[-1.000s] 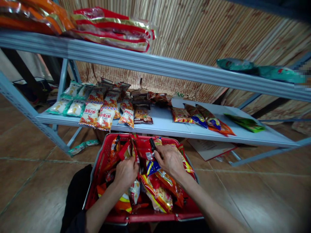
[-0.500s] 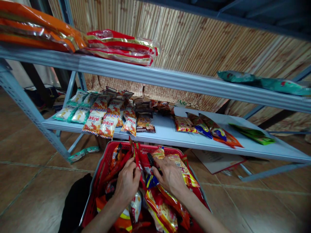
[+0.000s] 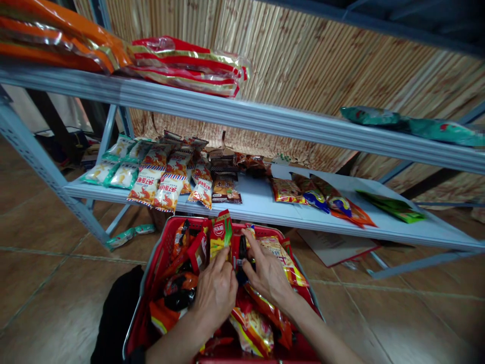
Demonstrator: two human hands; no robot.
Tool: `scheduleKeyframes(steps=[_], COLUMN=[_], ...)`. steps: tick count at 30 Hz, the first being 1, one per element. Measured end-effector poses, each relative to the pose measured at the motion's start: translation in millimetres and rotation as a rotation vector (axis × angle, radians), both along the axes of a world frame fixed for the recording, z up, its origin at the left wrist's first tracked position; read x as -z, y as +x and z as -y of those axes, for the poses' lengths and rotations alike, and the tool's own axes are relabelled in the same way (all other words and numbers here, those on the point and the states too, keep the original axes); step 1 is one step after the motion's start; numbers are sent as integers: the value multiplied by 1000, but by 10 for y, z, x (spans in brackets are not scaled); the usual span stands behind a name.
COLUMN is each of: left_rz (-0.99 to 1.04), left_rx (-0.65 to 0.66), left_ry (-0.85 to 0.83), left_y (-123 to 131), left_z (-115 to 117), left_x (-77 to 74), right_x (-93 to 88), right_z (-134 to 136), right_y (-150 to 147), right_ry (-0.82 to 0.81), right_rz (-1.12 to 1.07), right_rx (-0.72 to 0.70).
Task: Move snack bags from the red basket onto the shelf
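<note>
My left hand (image 3: 217, 288) is closed on a red, yellow and green snack packet (image 3: 221, 227), whose printed top sticks up between the fingers and the basket's far rim. To its right, my right hand (image 3: 267, 273) is open, thumb and index finger apart, over a red-and-black packet (image 3: 238, 247). Both hands are inside a red plastic basket (image 3: 166, 242) filled with snack bags. A yellow-and-red noodle-like snack bag (image 3: 252, 331) lies below the hands. Another pale yellow and red bag (image 3: 280, 253) is beyond the right hand, along the basket's right side.
A blue-grey shelf (image 3: 253, 197) ahead carries shrimp-print snack bags (image 3: 168, 189), teal packets (image 3: 123, 174), brown bags (image 3: 226, 188) and green packets (image 3: 394, 205). The upper shelf edge (image 3: 288, 116) overhangs it. Teal packets (image 3: 131, 236) lie on the floor beside the shelf leg.
My left hand has moved right and lower, turning the red packet so its printed front shows. My right hand has shifted slightly, its index finger now stretched forward.
</note>
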State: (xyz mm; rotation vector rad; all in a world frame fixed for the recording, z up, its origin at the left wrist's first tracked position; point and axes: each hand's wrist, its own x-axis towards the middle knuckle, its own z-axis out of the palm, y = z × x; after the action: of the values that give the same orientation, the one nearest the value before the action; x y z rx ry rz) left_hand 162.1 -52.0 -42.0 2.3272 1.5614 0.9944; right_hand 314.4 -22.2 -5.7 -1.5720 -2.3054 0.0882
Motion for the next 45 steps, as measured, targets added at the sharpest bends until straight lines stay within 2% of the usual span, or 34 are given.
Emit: scheduleKeyframes(steps=[6,11,15,19,22,24,28,32,36,41,45], left_rz=[-12,54,136,263,360,441,515,667,769,762,699], left_rx=[28,-57,-52,-122,-176,-183,-189,-224,-259,-250,-256], left_ry=[3,-83,-209,-377,-461,-535,-608,-635,-682,-715,-601], left_y=[44,-7,-34,-84,-145,-182,-260,-369,-459,-482,-453], left_z=[20,9,9,-46,-99,-121,-134,-143,-163,-180,-149], left_x=[-15,2,23,57,83,92,135,229,265,256,240], right_x=[-109,-96,-8,15,-30,-76,-134,-102,-73,-54,-5], right_z=[-16,-77,-138,-136,-65,6,158,282,345,363,375], right_y=[5,88,194,291,290,239,60,-134,-256,-289,-284], right_ry=[-214,-314,-298,-291,-248,-170,25,26,-67,-79,-56], right_rz=[-200,-597,-940,-1058,-963,-771,-251,83,229,286,306], right_rx=[94,209,232,232,180,100,-171,-422,-524,-542,-546])
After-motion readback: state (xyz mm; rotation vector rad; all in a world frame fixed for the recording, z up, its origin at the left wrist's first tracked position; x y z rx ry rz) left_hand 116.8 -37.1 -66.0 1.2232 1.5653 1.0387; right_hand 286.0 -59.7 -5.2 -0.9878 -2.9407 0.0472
